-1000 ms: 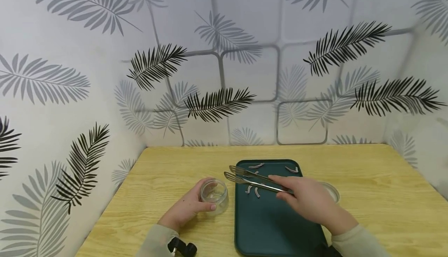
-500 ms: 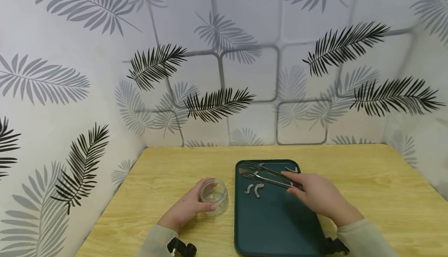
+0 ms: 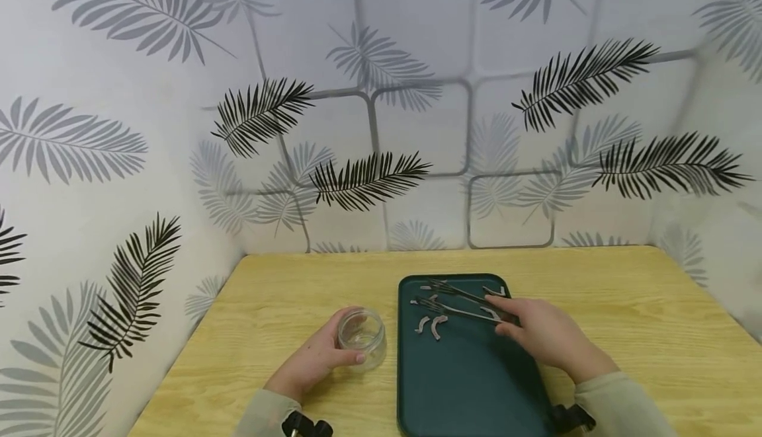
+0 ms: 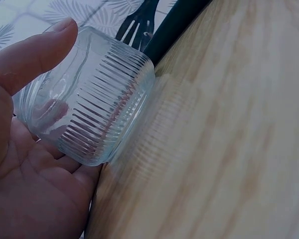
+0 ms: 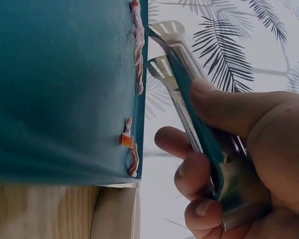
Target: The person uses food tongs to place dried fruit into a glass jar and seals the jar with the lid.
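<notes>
On the table, my left hand (image 3: 315, 361) curls round a clear glass jar (image 3: 374, 351), which stands upright left of the tray. Ribbed sides of the jar (image 4: 102, 99) show in the left wrist view; I see nothing inside. My right hand (image 3: 548, 334) grips metal tongs (image 3: 464, 313) with slotted tips, arms spread apart, over the far part of a dark green tray (image 3: 464, 384). Several thin brownish-pink strips (image 3: 438, 328) lie there around the tips. In the right wrist view, one strip (image 5: 138, 47) lies near the tips; whether the tongs touch any is unclear.
A strip with an orange piece (image 5: 127, 140) lies by the tray's edge. Beyond the wooden table (image 3: 297, 278) stands a leaf-patterned wall (image 3: 417, 126). A pale rounded object (image 5: 114, 214) shows below the tray in the right wrist view.
My right hand has moved the tongs to the right, away from the jar side and lower over the tray's strips. My left hand stays on the jar. The head view has shifted slightly.
</notes>
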Demonstrator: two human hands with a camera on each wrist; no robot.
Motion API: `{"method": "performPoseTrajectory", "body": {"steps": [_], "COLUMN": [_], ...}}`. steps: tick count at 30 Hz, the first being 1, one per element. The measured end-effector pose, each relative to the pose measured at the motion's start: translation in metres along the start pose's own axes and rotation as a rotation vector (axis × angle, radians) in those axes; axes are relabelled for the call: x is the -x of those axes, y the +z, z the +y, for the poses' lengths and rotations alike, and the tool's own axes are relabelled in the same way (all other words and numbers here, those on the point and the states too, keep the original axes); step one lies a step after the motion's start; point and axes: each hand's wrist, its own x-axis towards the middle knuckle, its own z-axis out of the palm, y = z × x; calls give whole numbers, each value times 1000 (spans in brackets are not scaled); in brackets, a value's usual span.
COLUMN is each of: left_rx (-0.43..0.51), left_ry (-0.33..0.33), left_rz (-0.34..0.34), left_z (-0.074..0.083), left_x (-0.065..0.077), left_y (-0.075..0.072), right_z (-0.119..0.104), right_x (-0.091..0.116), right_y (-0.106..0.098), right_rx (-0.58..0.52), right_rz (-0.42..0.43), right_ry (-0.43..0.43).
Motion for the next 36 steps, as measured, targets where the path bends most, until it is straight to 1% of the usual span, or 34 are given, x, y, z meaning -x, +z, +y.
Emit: {"method": "performPoseTrajectory", "body": {"steps": [6,12,17,19,23,26,32,36], "left_rx": [34,32,25,29,41,28,-13,11], "left_ry": [-12,-29,-31,-31,-36,-31,1,-24], "left_rz": [-7,-4,15,13,-9,-11,0,-8], "left_z": [1,-1,-2,-2,-3,-2,3,3], "left_x": [2,10,12,12,11,9,4,4], "left_y": [0,1,0,0,0,0,-1,-1], "right_z": [1,2,2,2,4,5,1,-4], "right_x": [0,-2,-5,-6,-6,-7,-6,-4], "right_y": [-1,3,3,4,6,5,-1,-2], "right_rx": [-48,-38,-37,-19,-5,8,92,133], "right_rz": [-7,-51,-37,-27,-46,-52,-5,2], "right_ry": [46,42,38,28,15,3,-15,-12]}}
